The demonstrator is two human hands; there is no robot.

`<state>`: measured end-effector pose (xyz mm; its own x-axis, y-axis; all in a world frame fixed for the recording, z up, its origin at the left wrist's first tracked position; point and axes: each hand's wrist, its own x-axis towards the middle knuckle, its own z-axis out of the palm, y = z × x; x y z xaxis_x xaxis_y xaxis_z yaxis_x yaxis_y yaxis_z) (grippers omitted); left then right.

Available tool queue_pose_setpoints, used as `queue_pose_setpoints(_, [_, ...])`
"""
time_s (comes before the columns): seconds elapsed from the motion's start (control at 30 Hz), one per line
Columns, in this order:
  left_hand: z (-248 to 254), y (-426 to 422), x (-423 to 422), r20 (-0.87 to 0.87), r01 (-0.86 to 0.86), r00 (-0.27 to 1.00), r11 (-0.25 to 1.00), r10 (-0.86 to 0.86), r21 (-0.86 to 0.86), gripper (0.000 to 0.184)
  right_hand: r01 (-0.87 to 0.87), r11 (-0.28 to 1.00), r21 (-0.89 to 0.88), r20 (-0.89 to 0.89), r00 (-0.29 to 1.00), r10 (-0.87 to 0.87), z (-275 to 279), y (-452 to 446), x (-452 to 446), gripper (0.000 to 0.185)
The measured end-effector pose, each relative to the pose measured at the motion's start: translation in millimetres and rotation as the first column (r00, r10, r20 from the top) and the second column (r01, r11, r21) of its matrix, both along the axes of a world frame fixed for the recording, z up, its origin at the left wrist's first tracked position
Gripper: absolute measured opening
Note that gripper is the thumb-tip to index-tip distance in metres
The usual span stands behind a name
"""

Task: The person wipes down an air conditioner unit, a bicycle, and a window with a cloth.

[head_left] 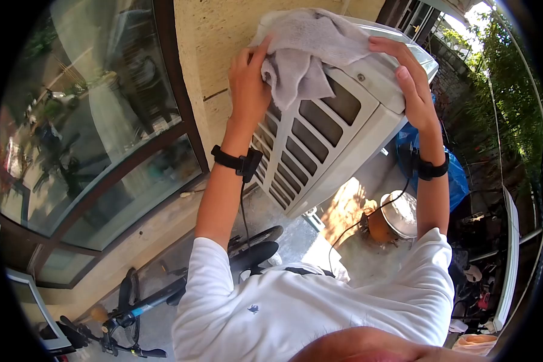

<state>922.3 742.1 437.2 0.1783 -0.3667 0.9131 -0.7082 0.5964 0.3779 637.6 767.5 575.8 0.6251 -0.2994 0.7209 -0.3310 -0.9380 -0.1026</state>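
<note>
A light grey towel lies draped over the top and upper front of a white outdoor air-conditioner unit, hanging partly over its slatted grille. At the towel's left edge, my left hand has its fingers on the cloth and grips it; the thumb is hidden by the folds. My right hand rests against the unit's top right corner, fingers and thumb apart, its fingertips touching the towel's right edge. Black bands with small boxes and cables are strapped round both wrists.
A glass window with a dark frame stands at left beside a yellowish wall. Below are a bicycle and an orange-brown pot with a pale lid. A blue plastic bag sits right of the unit, with plants beyond.
</note>
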Motion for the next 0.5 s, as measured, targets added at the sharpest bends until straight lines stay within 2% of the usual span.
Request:
queue_pose_setpoints(0.03, [-13, -25, 13, 0.004, -0.004, 1.0, 1.0, 0.004, -0.002, 0.072, 0.03, 0.999, -0.033, -0.043, 0.999, -0.032, 2, 2, 2, 0.044])
queue_pose_setpoints(0.07, [-30, -53, 25, -0.341, 0.349, 0.879, 0.937, -0.333, -0.014, 0.065, 0.029, 0.999, -0.034, -0.037, 0.999, -0.03, 1, 4, 4, 0.044])
queue_pose_setpoints(0.1, [-31, -55, 25, -0.402, 0.403, 0.835, 0.915, -0.376, -0.021, 0.056, 0.041, 0.999, -0.005, -0.037, 0.998, -0.041, 1, 6, 4, 0.042])
queue_pose_setpoints(0.13, [-31, -57, 26, -0.463, 0.452, 0.783, 0.891, -0.415, -0.034, 0.046, 0.056, 0.998, 0.026, -0.037, 0.998, -0.055, 1, 7, 4, 0.04])
queue_pose_setpoints(0.17, [-22, -45, 23, -0.457, 0.455, 0.785, 0.89, -0.417, -0.03, 0.046, 0.058, 0.998, 0.027, -0.03, 0.998, -0.058, 0, 7, 4, 0.04])
queue_pose_setpoints(0.2, [-12, -31, 18, -0.374, 0.314, 0.882, 0.95, -0.288, 0.007, 0.046, 0.058, 0.998, 0.027, -0.041, 0.998, -0.057, 0, 6, 3, 0.039])
queue_pose_setpoints(0.23, [-14, -42, 21, -0.528, 0.573, 0.677, 0.818, -0.513, -0.061, 0.05, 0.059, 0.998, 0.026, -0.054, 0.997, -0.058, 0, 6, 1, 0.037])
queue_pose_setpoints(0.27, [-16, -53, 23, -0.664, 0.742, 0.39, 0.645, -0.638, -0.184, 0.054, 0.065, 0.998, 0.024, -0.049, 0.997, -0.064, 0, 7, 1, 0.037])
queue_pose_setpoints(0.3, [-5, -42, 16, -0.656, 0.748, 0.391, 0.639, -0.645, -0.182, 0.054, 0.061, 0.998, 0.034, -0.046, 0.997, -0.059, -1, 7, 1, 0.036])
queue_pose_setpoints(0.33, [3, -26, 7, -0.355, 0.499, 0.802, 0.865, -0.48, -0.042, 0.057, 0.056, 0.998, 0.043, -0.041, 0.998, -0.054, -1, 6, 2, 0.036])
queue_pose_setpoints(0.37, [14, -5, -5, 0.024, 0.157, 0.987, 0.987, -0.156, -0.04, 0.06, 0.063, 0.997, 0.041, -0.033, 0.998, -0.061, -1, 6, 2, 0.036])
queue_pose_setpoints(0.4, [25, 11, -18, -0.089, 0.289, 0.951, 0.955, -0.295, -0.074, 0.054, 0.056, 0.998, 0.035, -0.04, 0.998, -0.055, 0, 6, 2, 0.035])
queue_pose_setpoints(0.5, [27, 5, -19, -0.081, 0.401, 0.909, 0.911, -0.409, -0.094, 0.046, 0.054, 0.998, 0.019, -0.051, 0.997, -0.053, 0, 3, 1, 0.034])
